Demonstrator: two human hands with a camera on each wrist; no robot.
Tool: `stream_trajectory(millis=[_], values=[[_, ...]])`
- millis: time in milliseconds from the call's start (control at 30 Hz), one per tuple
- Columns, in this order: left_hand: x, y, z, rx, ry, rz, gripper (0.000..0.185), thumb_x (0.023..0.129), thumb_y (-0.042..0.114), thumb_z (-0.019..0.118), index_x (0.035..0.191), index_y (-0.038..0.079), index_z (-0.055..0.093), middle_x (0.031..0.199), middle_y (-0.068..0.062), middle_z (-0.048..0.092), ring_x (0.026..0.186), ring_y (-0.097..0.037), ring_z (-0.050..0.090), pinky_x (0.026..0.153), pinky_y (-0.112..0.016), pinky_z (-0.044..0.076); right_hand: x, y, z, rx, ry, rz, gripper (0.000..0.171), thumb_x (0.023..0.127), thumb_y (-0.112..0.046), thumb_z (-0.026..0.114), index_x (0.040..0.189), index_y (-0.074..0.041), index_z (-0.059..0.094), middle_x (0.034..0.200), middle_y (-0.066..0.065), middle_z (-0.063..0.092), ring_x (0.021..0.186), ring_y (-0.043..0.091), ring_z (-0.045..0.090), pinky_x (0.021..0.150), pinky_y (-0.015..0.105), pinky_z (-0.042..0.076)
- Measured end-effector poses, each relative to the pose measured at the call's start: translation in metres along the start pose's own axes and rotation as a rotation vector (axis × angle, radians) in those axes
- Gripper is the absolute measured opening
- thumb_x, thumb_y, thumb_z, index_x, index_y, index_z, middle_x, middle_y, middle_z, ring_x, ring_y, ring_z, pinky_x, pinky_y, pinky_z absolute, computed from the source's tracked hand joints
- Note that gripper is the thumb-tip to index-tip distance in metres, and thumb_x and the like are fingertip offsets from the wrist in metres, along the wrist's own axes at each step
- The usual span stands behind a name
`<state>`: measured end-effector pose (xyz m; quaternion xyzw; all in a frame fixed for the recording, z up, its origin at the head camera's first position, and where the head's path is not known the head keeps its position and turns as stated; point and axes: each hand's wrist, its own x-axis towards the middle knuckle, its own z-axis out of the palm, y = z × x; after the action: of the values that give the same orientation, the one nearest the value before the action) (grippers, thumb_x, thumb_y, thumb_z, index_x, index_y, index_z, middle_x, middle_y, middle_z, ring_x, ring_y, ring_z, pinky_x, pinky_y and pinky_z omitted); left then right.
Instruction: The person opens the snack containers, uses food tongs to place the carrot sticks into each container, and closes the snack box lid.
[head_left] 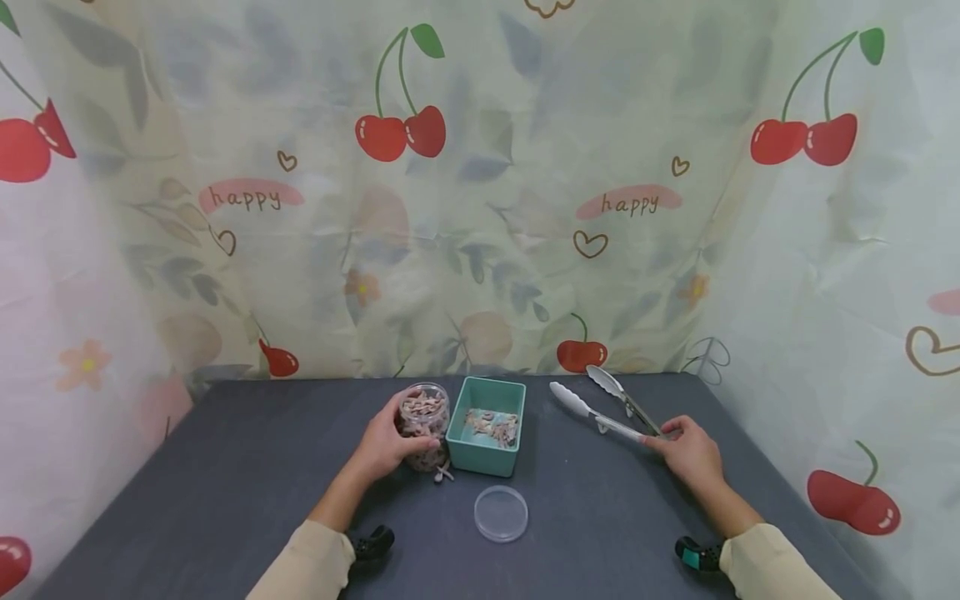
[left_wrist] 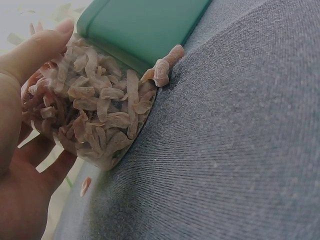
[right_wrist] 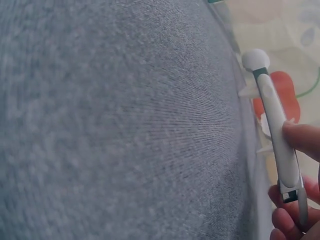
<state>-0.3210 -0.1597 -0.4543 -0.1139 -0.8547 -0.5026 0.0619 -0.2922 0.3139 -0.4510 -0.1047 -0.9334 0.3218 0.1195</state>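
Observation:
My left hand (head_left: 386, 442) grips a clear jar (head_left: 423, 407) full of pale brown dried strips, thumb on the near side. In the left wrist view the strips (left_wrist: 105, 100) show through the jar wall, and the jar stands on the table. Against its right side is a green rectangular box (head_left: 486, 457) with some strips on its bottom. My right hand (head_left: 692, 454) holds white-and-metal tongs (head_left: 615, 423) by the handle end. Their two arms are spread and point toward the box's far right. In the right wrist view the thumb lies along the tongs' handle (right_wrist: 280, 130).
A clear round lid (head_left: 501, 514) lies on the dark tabletop (head_left: 585, 517) in front of the box. A few loose strips (head_left: 444, 472) lie at the jar's base. A curtain with cherries (head_left: 480, 208) surrounds the table at the back and sides.

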Motion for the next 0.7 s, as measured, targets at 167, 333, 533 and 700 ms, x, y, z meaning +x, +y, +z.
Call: stream_trajectory(millis=[167, 333, 533, 700], values=[[0.0, 0.0, 0.001, 0.0, 0.002, -0.004, 0.092, 0.068, 0.038, 0.089, 0.145, 0.021, 0.042, 0.135, -0.013, 0.051, 0.117, -0.026, 0.052, 0.093, -0.048, 0.044, 0.001, 0.003, 0.004, 0.001, -0.04, 0.004, 0.048, 0.078, -0.039, 0.079, 0.096, -0.001, 0.056, 0.082, 0.01, 0.06, 0.072, 0.025, 0.055, 0.063, 0.037, 0.039], [-0.001, 0.0, 0.0, -0.002, 0.001, -0.005, 0.092, 0.068, 0.037, 0.089, 0.145, 0.021, 0.042, 0.135, -0.012, 0.051, 0.117, -0.026, 0.052, 0.093, -0.048, 0.044, 0.004, 0.009, 0.006, 0.032, -0.063, 0.011, 0.049, 0.076, -0.039, 0.081, 0.096, -0.002, 0.057, 0.085, 0.011, 0.063, 0.073, 0.024, 0.056, 0.063, 0.036, 0.04], [-0.001, 0.0, 0.001, -0.005, 0.005, 0.0, 0.092, 0.068, 0.037, 0.089, 0.145, 0.021, 0.042, 0.135, -0.012, 0.051, 0.117, -0.026, 0.052, 0.093, -0.048, 0.043, 0.002, 0.009, 0.005, 0.073, -0.037, 0.004, 0.045, 0.078, -0.035, 0.08, 0.1, -0.002, 0.059, 0.09, 0.012, 0.066, 0.067, 0.02, 0.057, 0.06, 0.034, 0.04], [-0.001, -0.001, 0.0, -0.001, 0.001, -0.001, 0.092, 0.068, 0.037, 0.089, 0.145, 0.021, 0.042, 0.135, -0.012, 0.051, 0.117, -0.025, 0.052, 0.094, -0.048, 0.043, -0.005, 0.001, 0.002, 0.11, 0.014, -0.006, 0.042, 0.081, -0.03, 0.078, 0.104, -0.001, 0.059, 0.096, 0.016, 0.065, 0.065, 0.019, 0.057, 0.058, 0.033, 0.043]])
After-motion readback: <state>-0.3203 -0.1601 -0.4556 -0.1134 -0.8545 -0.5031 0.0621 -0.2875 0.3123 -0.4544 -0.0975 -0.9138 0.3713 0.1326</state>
